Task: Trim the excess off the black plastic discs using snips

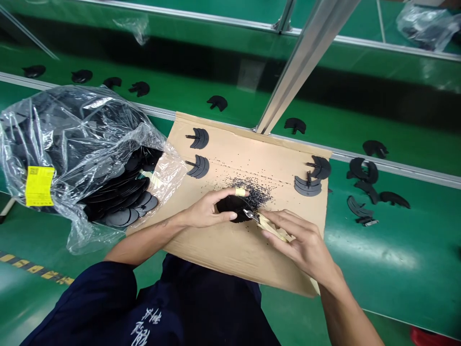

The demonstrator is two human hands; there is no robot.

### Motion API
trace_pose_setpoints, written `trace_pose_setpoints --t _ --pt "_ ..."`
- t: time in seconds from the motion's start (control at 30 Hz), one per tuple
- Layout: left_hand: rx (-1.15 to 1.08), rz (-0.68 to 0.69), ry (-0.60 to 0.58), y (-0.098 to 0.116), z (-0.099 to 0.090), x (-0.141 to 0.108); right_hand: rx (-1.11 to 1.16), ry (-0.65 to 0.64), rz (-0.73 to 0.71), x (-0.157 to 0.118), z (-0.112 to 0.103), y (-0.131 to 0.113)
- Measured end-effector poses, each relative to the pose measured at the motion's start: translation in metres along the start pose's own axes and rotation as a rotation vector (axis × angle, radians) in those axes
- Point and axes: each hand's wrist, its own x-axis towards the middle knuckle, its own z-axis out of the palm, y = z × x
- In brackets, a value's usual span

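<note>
Wearer's front: dark navy work top (144,322) with pale lettering, at the lower edge of the view.

Left hand (205,211): fingers curled over the black moulded piece (228,209), pinching it against the thumb; a beige tape wrap (240,192) covers one fingertip.

Right hand (300,242): fingers wrapped around the tape-bound handles of the side cutters (270,227), gripping them closed or nearly so.

Held piece: above the cardboard sheet, between both hands, its edge touching the steel cutter tips.

Cardboard sheet (212,254): flat on the green conveyor belt (382,259), beneath both hands.

Black crumbs (252,192): scattered on the cardboard, densest just beyond the hands.

Pieces on cardboard: two at the left (199,153), two at the right (313,175), lying well apart.

Clear plastic bag (75,144): left of the hands, overlapping the cardboard, with a yellow label (39,186) and a stack of black discs (122,204) spilling from its mouth.

Loose pieces (363,187): grouped on the belt right of the cardboard.

Aluminium rail (392,161): runs behind the cardboard, dividing the near belt from the far one.

Far belt (252,72): carries a spaced row of black pieces (217,102).
</note>
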Motion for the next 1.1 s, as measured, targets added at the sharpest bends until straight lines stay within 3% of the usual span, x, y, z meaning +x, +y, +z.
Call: trace_pose_setpoints --t 0.2,0.33,0.47,0.77,1.1 --pt "-0.007 -0.011 0.054 0.001 0.003 0.000 0.032 0.057 0.066 -0.002 0.007 0.003" --pt "-0.104 -0.096 0.203 -0.006 0.004 0.003 0.110 0.158 0.171 -0.005 0.010 0.005" --pt "-0.305 -0.155 0.348 -0.017 0.001 0.008 0.105 0.096 0.172 -0.008 0.022 0.003" --pt "-0.372 -0.227 0.405 -0.020 0.001 0.009 0.202 0.316 0.265 0.002 0.078 -0.003" --pt "-0.475 -0.221 0.528 -0.008 0.007 0.014 0.181 0.432 0.279 0.005 0.094 -0.005"
